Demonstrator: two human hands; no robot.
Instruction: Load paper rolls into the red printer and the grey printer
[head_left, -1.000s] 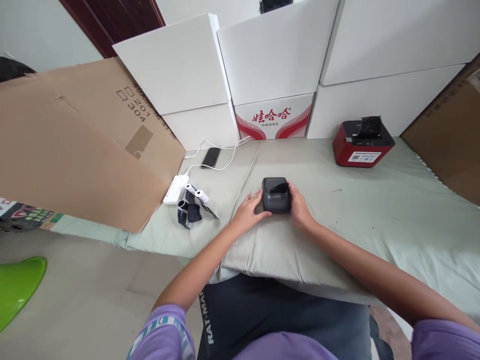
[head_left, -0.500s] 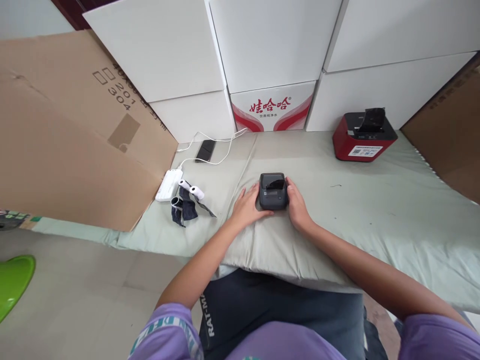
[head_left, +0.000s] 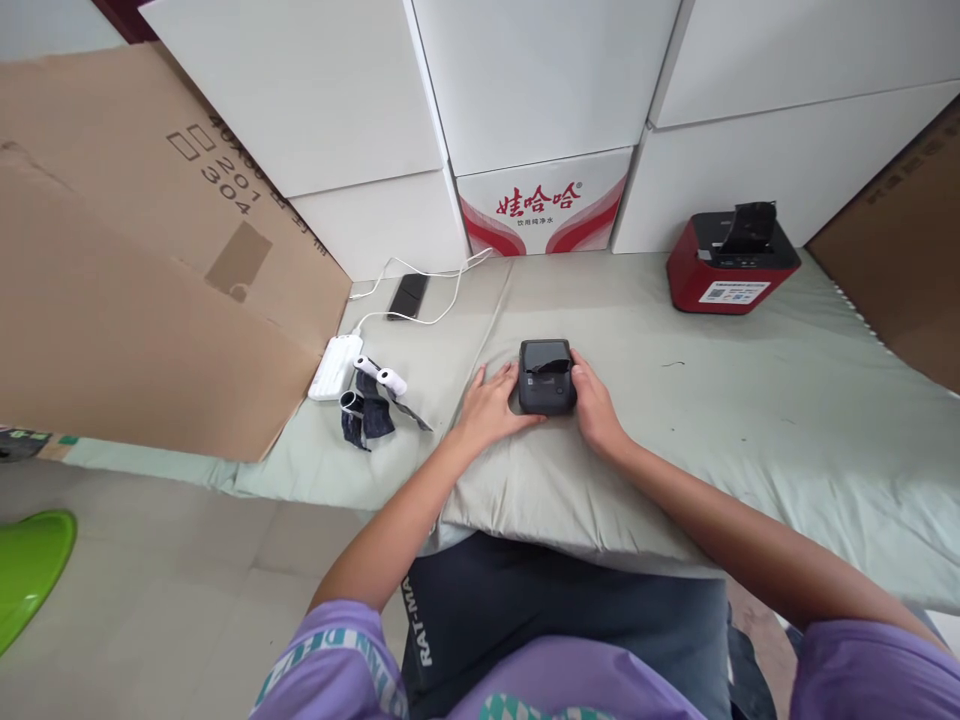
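Three small rolls to the left (head_left: 392,381), one dark boxy device (head_left: 547,390) in the middle

From the head view, I see white boxes (head_left: 555,80) stacked like a wall along the far edge of the cloth-covered bench (head_left: 615,310); the one lettered in red (head_left: 544,205) sits low, straight beyond the device. A brown cardboard panel (head_left: 135,250) closes off the left and another cardboard piece (head_left: 896,235) the right. The rolls lie in a tangle with dark strips (head_left: 378,418), right beside a white block (head_left: 335,370). A white cable (head_left: 420,321) loops from that block around a phone (head_left: 407,297). Over at far right stands a red machine (head_left: 712,285), a black strip poking up from its top. Down on the floor, a green seat (head_left: 34,575) shows its edge.

The device rests on the bench near the person, its panel with the small button facing them. Its outline looks nearly square, so I can't pick out a long axis. The left hand (head_left: 489,405) is spread, fingertips at its left side, thumb along the near edge. The right hand (head_left: 596,408) lies against its right side; whether those fingers curl under, I can't tell.
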